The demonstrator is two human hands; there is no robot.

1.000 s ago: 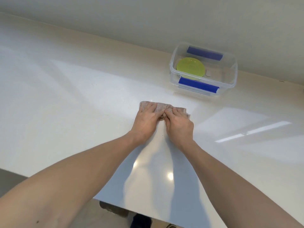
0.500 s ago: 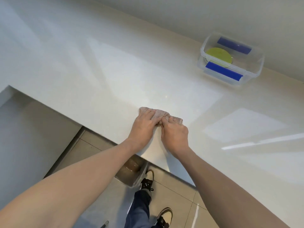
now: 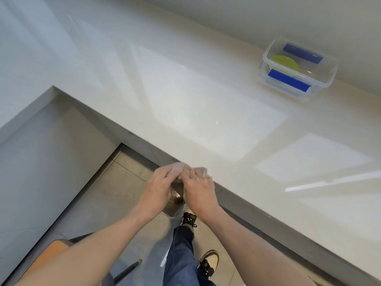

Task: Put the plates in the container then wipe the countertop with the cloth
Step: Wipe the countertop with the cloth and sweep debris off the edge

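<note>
A pale pinkish cloth (image 3: 181,167) lies bunched at the very front edge of the glossy white countertop (image 3: 185,96). My left hand (image 3: 157,189) and my right hand (image 3: 199,190) sit side by side, fingers curled onto the cloth, palms hanging over the edge above the floor. Far back on the right stands a clear container (image 3: 299,68) with blue clips; a lime-green plate (image 3: 283,62) lies inside it.
The counter turns a corner at the left (image 3: 53,87). Below the edge lies a grey tiled floor with a small bin (image 3: 175,201) under my hands, my legs and shoes (image 3: 208,263), and an orange chair seat (image 3: 49,254) at lower left.
Both hands have dragged the cloth toward me from mid-counter to the front edge. The view has tilted down, so the floor and my legs now show.
</note>
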